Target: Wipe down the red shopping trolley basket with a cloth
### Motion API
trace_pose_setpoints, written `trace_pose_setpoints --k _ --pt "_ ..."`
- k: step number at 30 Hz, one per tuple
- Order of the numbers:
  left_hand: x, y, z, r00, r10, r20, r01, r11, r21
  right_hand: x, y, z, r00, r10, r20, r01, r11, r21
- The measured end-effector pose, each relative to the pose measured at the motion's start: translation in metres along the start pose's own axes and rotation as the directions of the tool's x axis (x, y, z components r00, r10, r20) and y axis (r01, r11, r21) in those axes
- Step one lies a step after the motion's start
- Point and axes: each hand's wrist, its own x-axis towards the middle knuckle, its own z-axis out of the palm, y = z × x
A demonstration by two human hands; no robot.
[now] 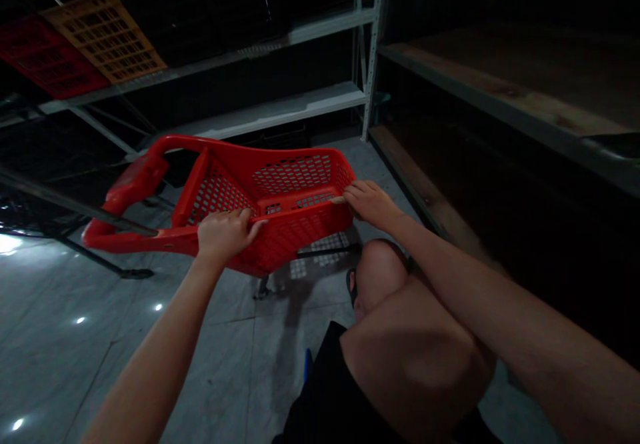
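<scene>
A red plastic shopping cart (290,237) with perforated sides stands in front of me, its handle end to the left. My left hand (225,234) is closed over the near rim, about mid-length, with the thumb pointing right along the edge. At the cart's right end, my right hand (370,201) grips the rim near the corner, fingers curled over the top. The cart's basket shows no goods inside. Part of the lower frame and wheels is hidden beneath the basket and in shadow.
A light metal rack (280,114) runs behind the cart, bearing a yellow crate (107,34) and a red crate (50,57) at upper left. Dark shelves with a worn edge (505,91) stand close on the right. Grey floor tiles (215,364) lie below. My bent leg is near the cart.
</scene>
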Motion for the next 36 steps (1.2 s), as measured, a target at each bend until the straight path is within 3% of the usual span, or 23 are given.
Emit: trace_pose_setpoints --k 3,5,11,14,20,25,29,33,36 --pt "0.007 -0.01 -0.003 0.997 0.014 0.077 -0.013 1.0 -0.016 0.016 -0.018 0.001 1.0 -0.002 0.013 0.002 0.998 0.06" --pt "0.013 -0.005 -0.004 0.993 0.057 0.101 -0.053 0.997 -0.049 0.024 -0.027 0.002 0.999 -0.043 0.008 0.042 0.996 0.081" --pt "0.025 0.054 0.006 0.978 0.2 0.058 -0.186 0.963 -0.194 0.035 -0.063 0.0 0.974 -0.218 -0.064 0.226 0.964 0.144" --pt "0.021 0.063 0.015 0.969 0.244 0.037 -0.227 0.942 -0.247 0.038 -0.084 -0.002 0.965 -0.25 -0.077 0.259 0.954 0.149" --pt "0.0 0.026 0.038 0.952 0.302 -0.051 -0.305 0.925 -0.225 0.04 -0.094 0.005 0.905 -0.407 -0.119 0.422 0.894 0.15" --pt "-0.015 -0.001 0.058 0.941 0.313 -0.129 -0.332 0.927 -0.174 0.044 -0.079 0.014 0.81 -0.566 -0.156 0.586 0.798 0.145" --pt "-0.017 -0.017 0.062 0.929 0.344 -0.135 -0.362 0.919 -0.153 0.06 -0.062 0.021 0.751 -0.639 -0.168 0.659 0.743 0.119" --pt "-0.005 -0.029 0.067 0.924 0.37 -0.093 -0.38 0.913 -0.149 0.076 -0.051 0.033 0.811 -0.565 -0.152 0.582 0.806 0.112" --pt "0.009 -0.042 0.076 0.928 0.371 -0.046 -0.373 0.911 -0.174 0.085 -0.056 0.036 0.849 -0.512 -0.134 0.527 0.838 0.139"
